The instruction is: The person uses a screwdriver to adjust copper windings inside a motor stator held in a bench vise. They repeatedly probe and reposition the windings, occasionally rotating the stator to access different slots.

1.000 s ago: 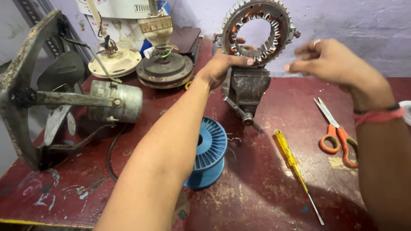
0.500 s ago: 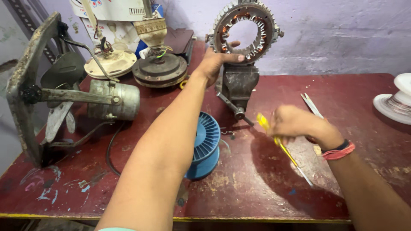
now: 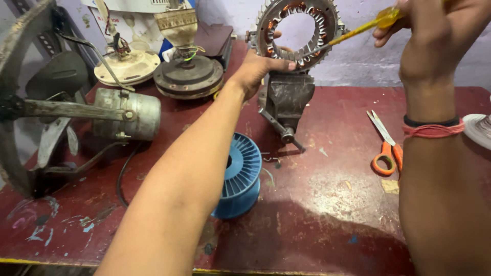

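Observation:
A ring-shaped motor stator (image 3: 297,31) with copper windings stands upright, clamped in a dark bench vise (image 3: 286,99) at the back of the red table. My left hand (image 3: 258,69) grips the stator's lower left rim. My right hand (image 3: 437,25) is raised at the top right and holds a yellow-handled screwdriver (image 3: 353,30), whose metal tip reaches into the stator's inner slots.
A blue wire spool (image 3: 240,176) lies in the middle of the red table (image 3: 317,220). Orange-handled scissors (image 3: 386,145) lie to the right. A fan motor with blades and guard (image 3: 120,115) sits at the left, with two round fan motor parts (image 3: 186,76) behind.
My right hand dropped to the table, took up the yellow screwdriver, then lifted it to the stator. My left hand stayed on the stator.

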